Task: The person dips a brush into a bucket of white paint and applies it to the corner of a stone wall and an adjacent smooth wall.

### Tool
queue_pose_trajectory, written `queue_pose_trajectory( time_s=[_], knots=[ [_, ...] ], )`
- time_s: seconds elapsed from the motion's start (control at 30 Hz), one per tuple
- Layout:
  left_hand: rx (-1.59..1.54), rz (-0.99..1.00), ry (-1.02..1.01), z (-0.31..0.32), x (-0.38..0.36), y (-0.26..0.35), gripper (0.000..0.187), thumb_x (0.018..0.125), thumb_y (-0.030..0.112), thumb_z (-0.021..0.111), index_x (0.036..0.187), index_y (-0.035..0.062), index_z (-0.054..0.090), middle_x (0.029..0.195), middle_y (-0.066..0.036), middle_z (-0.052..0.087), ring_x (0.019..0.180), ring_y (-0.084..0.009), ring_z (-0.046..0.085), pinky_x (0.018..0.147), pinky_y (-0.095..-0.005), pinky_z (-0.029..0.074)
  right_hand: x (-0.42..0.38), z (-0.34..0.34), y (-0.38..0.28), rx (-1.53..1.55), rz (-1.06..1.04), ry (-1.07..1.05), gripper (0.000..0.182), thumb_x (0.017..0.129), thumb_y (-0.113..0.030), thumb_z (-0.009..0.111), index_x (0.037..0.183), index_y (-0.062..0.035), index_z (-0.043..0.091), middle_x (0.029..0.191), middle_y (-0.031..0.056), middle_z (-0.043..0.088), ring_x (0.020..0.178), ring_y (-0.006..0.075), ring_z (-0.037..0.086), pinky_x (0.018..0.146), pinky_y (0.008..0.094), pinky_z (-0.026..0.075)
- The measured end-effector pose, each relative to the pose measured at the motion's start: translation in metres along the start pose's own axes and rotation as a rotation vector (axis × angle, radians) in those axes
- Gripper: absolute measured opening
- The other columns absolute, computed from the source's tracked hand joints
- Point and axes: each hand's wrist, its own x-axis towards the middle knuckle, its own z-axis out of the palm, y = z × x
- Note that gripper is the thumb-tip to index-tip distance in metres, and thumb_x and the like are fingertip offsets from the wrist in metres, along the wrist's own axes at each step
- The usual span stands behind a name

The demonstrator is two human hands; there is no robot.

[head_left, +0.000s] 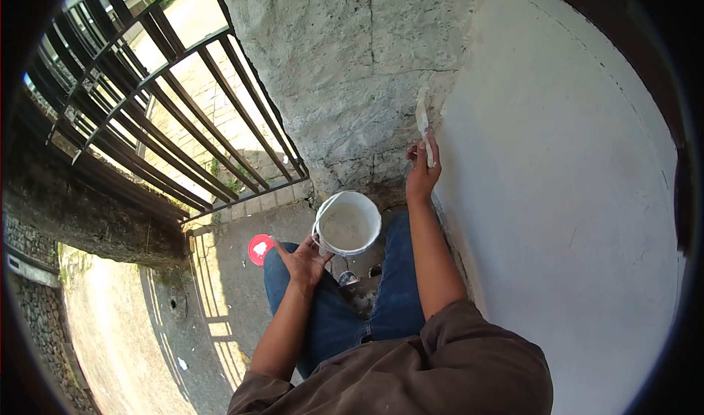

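Observation:
A white bucket [349, 251] with a pale coating inside is held between my knees. My left hand [304, 263] supports it from the left, thumb out to the side and fingers at its wall and rim. My right hand [423, 167] is closed around a slim, white-smeared hand tool [422, 114] with a narrow flat end; whether it is a brush or a putty knife I cannot make out. The tool's end points up at the rough grey wall [330, 70], close to the corner, and seems to touch it.
A smooth white wall [565, 173] rises close on my right. To the left stands a dark metal gate [198, 107]. A red lid [259, 248] with a white blob lies on the concrete floor [238, 287] beside my left knee.

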Motion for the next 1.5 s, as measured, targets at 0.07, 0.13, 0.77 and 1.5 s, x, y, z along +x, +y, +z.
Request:
queue_pose_trajectory(
  time_s=[0.07, 0.13, 0.77, 1.5],
  knots=[
    [0.012, -0.003, -0.038, 0.002, -0.003, 0.0, 0.141, 0.076, 0.105, 0.018, 0.147, -0.0141, 0.046, 0.149, -0.019, 0.049, 0.15, -0.0342, 0.033, 0.124, -0.0701, 0.013, -0.01, -0.015, 0.017, -0.055, 0.004, 0.014, 0.042, 0.109, -0.021, 0.059, 0.146, -0.0029, 0.057, 0.103, 0.0059, 0.064, 0.085, 0.013, 0.06, 0.076, 0.03, 0.051],
    [-0.009, -0.02, -0.016, 0.0, -0.005, 0.001, 0.142, 0.076, 0.105, 0.019, 0.146, -0.0145, 0.046, 0.148, -0.019, 0.05, 0.149, -0.0348, 0.034, 0.124, -0.07, 0.011, -0.017, -0.019, 0.011, -0.08, 0.027, 0.074, 0.042, 0.108, -0.025, 0.062, 0.144, -0.0037, 0.059, 0.103, 0.0049, 0.065, 0.085, 0.0113, 0.059, 0.076, 0.0298, 0.05],
    [0.009, -0.089, -0.057, -0.019, 0.008, -0.006, 0.135, 0.079, 0.102, 0.019, 0.143, -0.0132, 0.049, 0.151, -0.019, 0.046, 0.155, -0.0376, 0.024, 0.124, -0.0713, -0.001, 0.006, 0.031, -0.039, -0.467, -0.261, -0.107, 0.044, 0.106, -0.005, 0.052, 0.15, -0.0057, 0.054, 0.121, 0.0212, 0.062, 0.111, 0.0377, 0.064, 0.096, 0.0437, 0.051],
    [0.061, -0.053, 0.028, -0.011, 0.008, -0.008, 0.136, 0.078, 0.103, 0.024, 0.144, -0.0137, 0.048, 0.148, -0.02, 0.051, 0.152, -0.0367, 0.032, 0.124, -0.071, 0.0, -0.001, -0.016, 0.028, -0.331, -0.006, 0.142, 0.031, 0.106, 0.0, 0.052, 0.134, -0.0036, 0.062, 0.126, 0.0122, 0.065, 0.1, 0.0201, 0.065, 0.088, 0.0335, 0.054]
  ],
)
